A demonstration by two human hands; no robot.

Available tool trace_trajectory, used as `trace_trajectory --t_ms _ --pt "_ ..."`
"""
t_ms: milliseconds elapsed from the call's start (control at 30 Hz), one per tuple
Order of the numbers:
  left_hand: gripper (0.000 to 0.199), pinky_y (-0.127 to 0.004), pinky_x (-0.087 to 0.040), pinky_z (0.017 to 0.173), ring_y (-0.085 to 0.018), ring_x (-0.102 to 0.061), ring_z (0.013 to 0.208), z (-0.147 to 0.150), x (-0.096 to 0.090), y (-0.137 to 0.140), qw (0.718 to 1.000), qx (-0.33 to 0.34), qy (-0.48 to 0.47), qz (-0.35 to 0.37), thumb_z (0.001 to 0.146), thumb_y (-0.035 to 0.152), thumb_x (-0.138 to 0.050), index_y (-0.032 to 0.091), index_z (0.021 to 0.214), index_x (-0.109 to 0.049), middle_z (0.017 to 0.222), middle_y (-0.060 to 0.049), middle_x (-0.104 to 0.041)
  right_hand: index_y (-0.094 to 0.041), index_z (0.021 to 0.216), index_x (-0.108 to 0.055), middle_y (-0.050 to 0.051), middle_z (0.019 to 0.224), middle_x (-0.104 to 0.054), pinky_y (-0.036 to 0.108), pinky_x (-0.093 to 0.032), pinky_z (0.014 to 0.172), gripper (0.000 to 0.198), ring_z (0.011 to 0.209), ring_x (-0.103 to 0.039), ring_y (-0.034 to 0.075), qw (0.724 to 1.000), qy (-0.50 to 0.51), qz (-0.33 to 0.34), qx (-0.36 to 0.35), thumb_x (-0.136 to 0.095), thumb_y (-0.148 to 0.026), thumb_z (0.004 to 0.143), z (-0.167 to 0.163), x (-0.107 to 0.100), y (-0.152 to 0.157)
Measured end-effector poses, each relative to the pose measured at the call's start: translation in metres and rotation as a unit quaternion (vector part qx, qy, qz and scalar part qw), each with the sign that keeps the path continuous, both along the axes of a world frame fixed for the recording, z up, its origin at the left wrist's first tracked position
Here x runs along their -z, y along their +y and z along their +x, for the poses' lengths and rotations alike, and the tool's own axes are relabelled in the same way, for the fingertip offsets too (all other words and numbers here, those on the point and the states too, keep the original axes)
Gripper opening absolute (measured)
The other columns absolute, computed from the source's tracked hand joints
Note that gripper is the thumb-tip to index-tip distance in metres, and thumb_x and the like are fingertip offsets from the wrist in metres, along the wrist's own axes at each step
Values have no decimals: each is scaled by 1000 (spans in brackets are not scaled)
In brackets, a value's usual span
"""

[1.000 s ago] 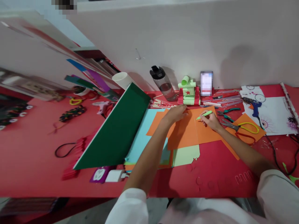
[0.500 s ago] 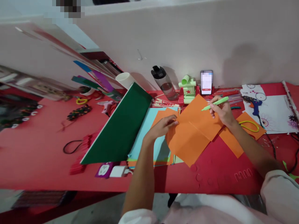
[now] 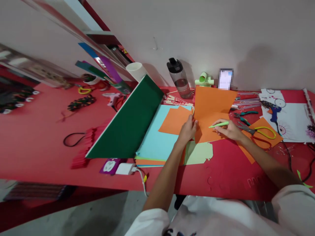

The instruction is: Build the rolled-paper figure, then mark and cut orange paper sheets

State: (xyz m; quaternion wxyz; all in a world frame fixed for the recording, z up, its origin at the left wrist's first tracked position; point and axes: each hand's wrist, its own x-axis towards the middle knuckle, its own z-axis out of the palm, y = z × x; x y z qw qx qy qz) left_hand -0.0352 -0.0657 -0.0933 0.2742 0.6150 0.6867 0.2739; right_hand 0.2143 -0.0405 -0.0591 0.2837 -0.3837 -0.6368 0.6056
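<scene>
A sheet of orange paper [image 3: 213, 102] with a crease across it stands before me, its far half raised and its near half lying lower. My left hand [image 3: 188, 129] pinches the paper's left edge between thumb and fingers. In my right hand [image 3: 230, 131] is a light green pen [image 3: 221, 124], its tip pointing left over the near half; whether it touches cannot be made out. Left of my left hand, a smaller orange piece [image 3: 173, 120] lies on light blue sheets [image 3: 154, 141]. Under my right forearm another orange piece [image 3: 264, 126] carries scissors [image 3: 254, 130] with yellow and red handles.
A green board [image 3: 128, 124] leans up at the left of the sheets. Behind stand a water bottle [image 3: 180, 80], a light green paper-roll model [image 3: 204, 79] and a phone [image 3: 225, 79]. Pliers [image 3: 246, 113] and a blue glue gun [image 3: 275, 113] lie right. A charger [image 3: 125, 168] sits near the front edge.
The orange paper has turned and been set lower, with its far half now raised. Both hands came down with it, the left moving right. The pen now points over the near half.
</scene>
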Motion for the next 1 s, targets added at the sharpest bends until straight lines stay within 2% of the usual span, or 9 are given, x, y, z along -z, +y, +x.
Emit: trace_trajectory --t_ms 133,233,300,467,633,800,1000 --pt "19 -34 -41 69 -29 -69 84 -6 -7 8 995 17 102 -2 104 36 -48 22 115 -53 93 -8 -72 -18 99 -74 8 90 -79 27 -58 66 34 70 -69 15 999 4 -24 38 -79 -49 85 -2 34 -5" --pt "21 -34 -45 74 -30 -72 96 -18 -13 21 991 36 126 13 100 37 -58 22 114 -59 108 -11 -76 -19 94 -73 7 86 -78 27 -56 65 31 69 -69 15 999 -12 -15 51 -78 -48 85 -2 39 -7" --pt "23 -34 -46 75 -30 -72 98 -26 -14 32 990 58 127 15 98 40 -62 22 113 -63 110 -11 -77 -19 93 -74 6 86 -79 27 -54 65 28 70 -69 16 999 -33 -5 39 -77 -46 86 -2 36 -7" --pt "38 -34 -45 72 -29 -70 89 -40 -10 60 984 143 103 15 97 52 -61 20 115 -72 99 -11 -78 -19 93 -76 6 86 -80 26 -49 63 23 73 -70 17 996 -84 43 4 -75 -42 89 -7 25 -9" --pt "44 -34 -38 67 -24 -60 72 -47 -7 70 979 183 89 17 94 62 -60 20 87 -72 79 -8 -70 -19 89 -75 4 80 -77 25 -44 59 19 64 -63 14 985 -125 114 18 -74 -39 89 -8 33 -10" --pt "49 -33 -28 61 -18 -45 59 -51 -8 68 978 180 103 36 99 61 -51 21 69 -57 62 -2 -52 -19 88 -76 2 74 -75 24 -41 56 19 60 -59 13 985 -133 111 0 -74 -38 89 -5 35 -11" --pt "49 -34 -28 61 -19 -46 60 -52 -5 65 977 179 109 51 99 58 -46 21 70 -56 61 -3 -53 -19 86 -76 2 71 -72 24 -40 56 17 60 -58 13 986 -134 101 -13 -74 -36 88 -8 26 -14"
